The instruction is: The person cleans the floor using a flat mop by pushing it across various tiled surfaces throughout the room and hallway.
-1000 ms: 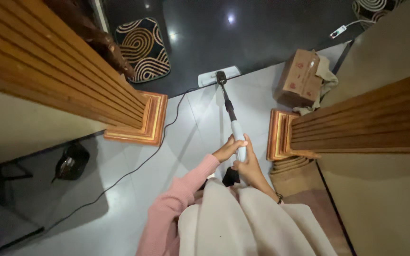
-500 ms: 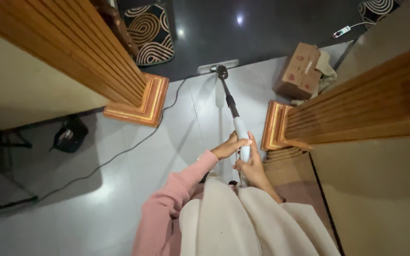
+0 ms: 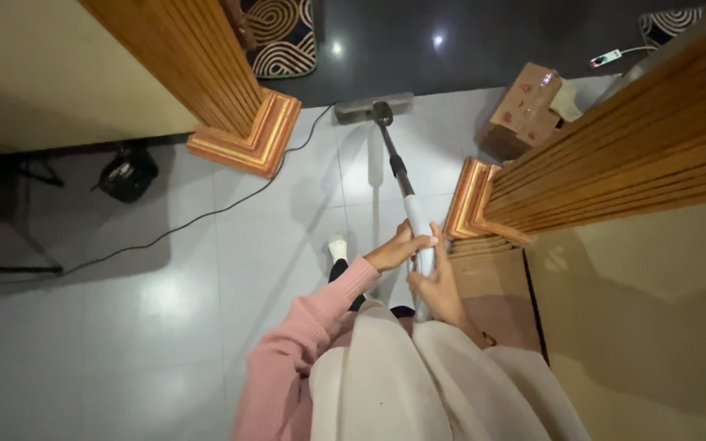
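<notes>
I hold a long-handled flat mop (image 3: 395,167) with both hands. My left hand (image 3: 395,249), in a pink sleeve, grips the white part of the handle from the left. My right hand (image 3: 435,286) grips the same handle just below it. The handle runs forward to the flat grey mop head (image 3: 361,107), which lies on the pale tiled floor at the edge of the dark glossy floor. One foot in a white sock (image 3: 337,247) shows below my left hand.
Wooden fluted door-frame posts stand on both sides, with bases at left (image 3: 248,135) and right (image 3: 471,200). A cardboard box (image 3: 526,106) sits at the far right. A black cable (image 3: 198,216) crosses the tiles toward a black object (image 3: 127,175). A patterned rug (image 3: 281,33) lies beyond.
The view has tilted and shifted, so the posts sit higher and farther apart in view. The mop head has come back from the dark floor onto the tile edge. Both hands keep their grip.
</notes>
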